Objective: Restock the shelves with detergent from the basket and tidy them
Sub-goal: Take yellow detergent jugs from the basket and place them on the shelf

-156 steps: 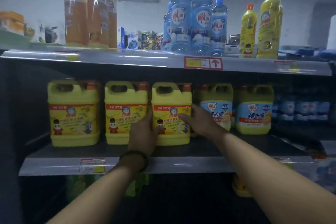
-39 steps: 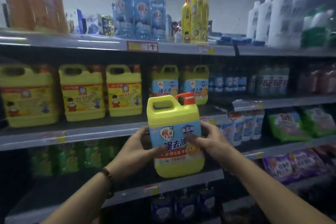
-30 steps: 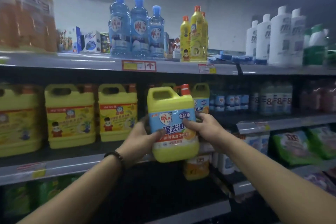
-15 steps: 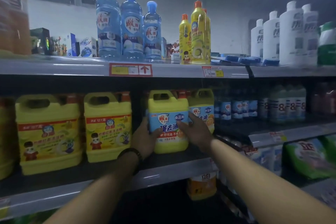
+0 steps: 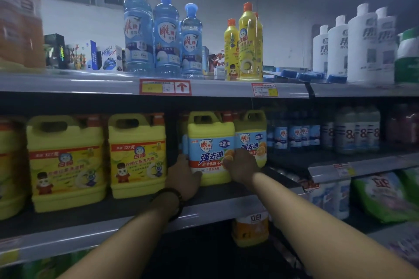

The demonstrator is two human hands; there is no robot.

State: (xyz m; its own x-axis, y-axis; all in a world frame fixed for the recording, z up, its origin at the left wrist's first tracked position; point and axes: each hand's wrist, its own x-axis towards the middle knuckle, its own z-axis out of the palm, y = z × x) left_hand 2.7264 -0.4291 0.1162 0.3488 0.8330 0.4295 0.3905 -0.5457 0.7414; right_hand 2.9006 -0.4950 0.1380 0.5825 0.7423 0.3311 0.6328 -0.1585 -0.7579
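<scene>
Head view has my two hands clamped on a yellow detergent jug (image 5: 210, 142), a squat, glossy plastic jug with a moulded loop handle and a blue paper label. It stands upright on the dark middle shelf (image 5: 136, 208). My left hand (image 5: 184, 178) presses its lower left side, a dark bead bracelet (image 5: 175, 199) on that wrist. My right hand (image 5: 241, 166) wraps its lower right front corner, fingers over the label.

Just right of the jug, touching it, stands a matching blue-label jug (image 5: 252, 136). Left of the jug, a little apart, sit two bigger yellow jugs with red-banded labels (image 5: 137, 156), blocky and smooth. Above the jug, on the pale metal top shelf (image 5: 90, 84), rise three clear blue ribbed bottles (image 5: 163, 36) with rounded caps, and right of those, slim yellow bottles (image 5: 248, 43) with orange tips.

Half a second ago the jug was in nearly the same spot between my palms; it now sits squarer beside its twin. A second ago I held it in the air before the shelf edge.
</scene>
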